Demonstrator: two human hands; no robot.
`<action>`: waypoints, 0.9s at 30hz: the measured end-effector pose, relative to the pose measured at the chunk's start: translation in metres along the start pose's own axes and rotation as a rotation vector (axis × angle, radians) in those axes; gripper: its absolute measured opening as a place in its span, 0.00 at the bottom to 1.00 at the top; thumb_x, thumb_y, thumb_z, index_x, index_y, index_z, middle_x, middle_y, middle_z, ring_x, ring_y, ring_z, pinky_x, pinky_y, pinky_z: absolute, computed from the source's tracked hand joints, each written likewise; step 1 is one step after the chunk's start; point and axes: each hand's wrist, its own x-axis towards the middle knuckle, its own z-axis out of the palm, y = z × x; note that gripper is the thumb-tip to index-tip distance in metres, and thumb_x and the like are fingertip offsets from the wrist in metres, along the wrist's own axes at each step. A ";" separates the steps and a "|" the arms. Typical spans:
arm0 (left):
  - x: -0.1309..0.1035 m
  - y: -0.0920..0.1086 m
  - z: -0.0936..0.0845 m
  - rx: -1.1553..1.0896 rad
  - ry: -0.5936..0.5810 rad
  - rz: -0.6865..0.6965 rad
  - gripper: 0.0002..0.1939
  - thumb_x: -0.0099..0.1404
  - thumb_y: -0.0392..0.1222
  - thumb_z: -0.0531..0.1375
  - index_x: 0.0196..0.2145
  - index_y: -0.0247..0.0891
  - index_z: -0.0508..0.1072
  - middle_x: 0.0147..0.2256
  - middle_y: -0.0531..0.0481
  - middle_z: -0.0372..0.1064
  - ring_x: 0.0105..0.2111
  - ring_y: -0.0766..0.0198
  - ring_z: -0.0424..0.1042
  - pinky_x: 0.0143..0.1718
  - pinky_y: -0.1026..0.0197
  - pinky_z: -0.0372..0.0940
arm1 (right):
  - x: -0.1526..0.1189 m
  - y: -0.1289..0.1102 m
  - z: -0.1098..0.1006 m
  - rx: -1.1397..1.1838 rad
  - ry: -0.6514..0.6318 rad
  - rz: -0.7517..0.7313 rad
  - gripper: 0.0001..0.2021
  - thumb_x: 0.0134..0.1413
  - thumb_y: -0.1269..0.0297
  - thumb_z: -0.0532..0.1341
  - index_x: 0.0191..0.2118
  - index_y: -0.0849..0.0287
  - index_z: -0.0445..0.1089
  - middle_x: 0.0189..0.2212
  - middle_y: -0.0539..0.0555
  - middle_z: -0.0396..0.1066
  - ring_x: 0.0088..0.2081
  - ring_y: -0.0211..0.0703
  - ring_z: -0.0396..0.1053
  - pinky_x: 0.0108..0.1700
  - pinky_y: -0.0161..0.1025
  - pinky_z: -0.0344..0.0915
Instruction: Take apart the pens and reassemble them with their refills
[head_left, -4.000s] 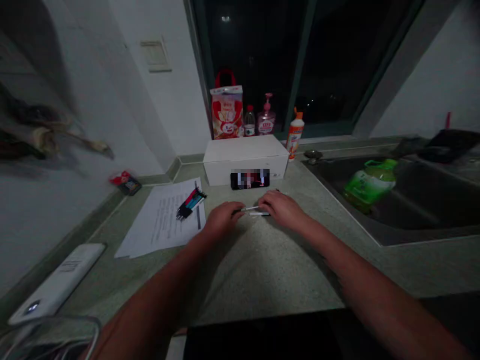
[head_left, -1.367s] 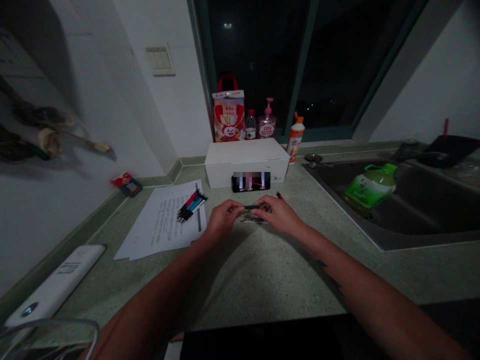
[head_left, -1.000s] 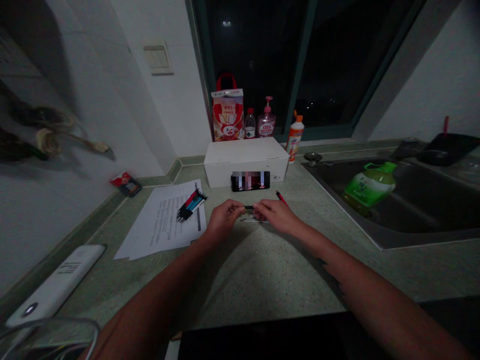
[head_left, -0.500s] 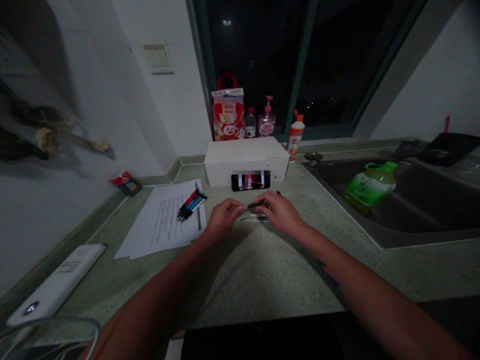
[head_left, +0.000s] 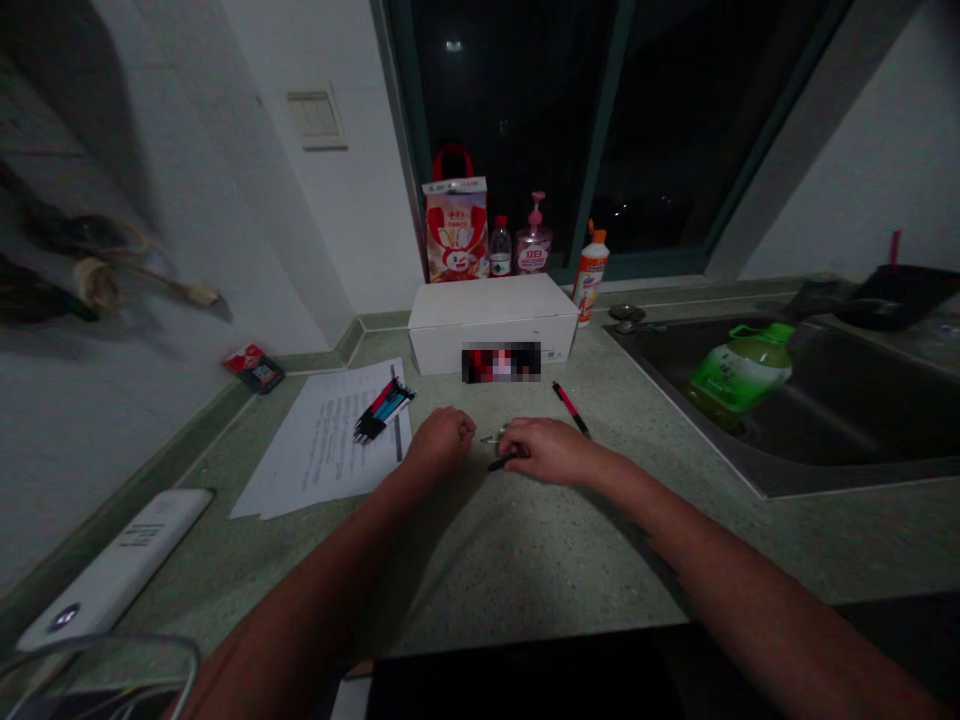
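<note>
My right hand (head_left: 546,450) is closed on a black pen part (head_left: 504,461) low over the counter, its tip pointing left. Small light-coloured pieces (head_left: 493,437) lie beside its fingertips, partly hidden by the hand. My left hand (head_left: 442,438) is closed just to the left; whatever its fingers hold, if anything, is too small to make out. Beyond my right hand a red and black pen (head_left: 571,408) lies on the counter. A bundle of pens (head_left: 384,409) rests on printed sheets (head_left: 319,440) at the left.
A white box (head_left: 491,310) stands behind the hands, with a phone (head_left: 501,363) leaning on its front. At the right is a sink (head_left: 840,420) holding a green bottle (head_left: 742,370). A white device (head_left: 116,565) lies at the left edge of the counter (head_left: 510,570).
My right hand has moved down and nearer with the black part, uncovering the red and black pen. My left hand has drawn slightly away, and its fingers are curled in more.
</note>
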 end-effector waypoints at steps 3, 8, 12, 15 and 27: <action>0.000 0.000 0.000 0.013 -0.022 0.019 0.12 0.63 0.35 0.56 0.37 0.37 0.79 0.38 0.43 0.76 0.43 0.53 0.72 0.48 0.55 0.65 | -0.001 0.000 -0.002 -0.029 -0.025 0.005 0.09 0.53 0.62 0.68 0.41 0.54 0.76 0.37 0.51 0.72 0.36 0.41 0.68 0.35 0.36 0.56; -0.001 0.000 0.000 -0.010 0.008 0.012 0.14 0.63 0.32 0.54 0.41 0.37 0.78 0.42 0.43 0.76 0.45 0.54 0.71 0.50 0.54 0.64 | -0.002 -0.001 -0.004 -0.046 -0.028 0.011 0.11 0.52 0.58 0.69 0.41 0.54 0.75 0.38 0.52 0.72 0.38 0.42 0.69 0.36 0.37 0.57; -0.003 0.002 -0.002 -0.023 0.003 0.011 0.11 0.63 0.35 0.58 0.41 0.36 0.78 0.39 0.42 0.75 0.43 0.53 0.71 0.48 0.54 0.64 | -0.003 0.000 -0.001 -0.051 -0.057 -0.004 0.09 0.52 0.59 0.69 0.39 0.54 0.76 0.38 0.51 0.72 0.37 0.42 0.69 0.35 0.37 0.57; -0.002 0.003 -0.003 -0.013 -0.024 0.016 0.08 0.62 0.35 0.59 0.35 0.36 0.78 0.36 0.42 0.74 0.41 0.52 0.72 0.45 0.53 0.64 | -0.003 0.001 0.001 -0.044 -0.066 -0.035 0.05 0.52 0.62 0.69 0.36 0.54 0.75 0.36 0.51 0.72 0.36 0.42 0.69 0.34 0.37 0.56; 0.002 0.012 -0.001 -0.799 -0.014 -0.042 0.08 0.59 0.43 0.63 0.34 0.37 0.75 0.33 0.47 0.78 0.35 0.59 0.77 0.40 0.59 0.70 | 0.002 0.007 -0.004 0.003 0.294 0.078 0.04 0.59 0.64 0.64 0.39 0.56 0.70 0.36 0.53 0.75 0.36 0.43 0.70 0.36 0.38 0.60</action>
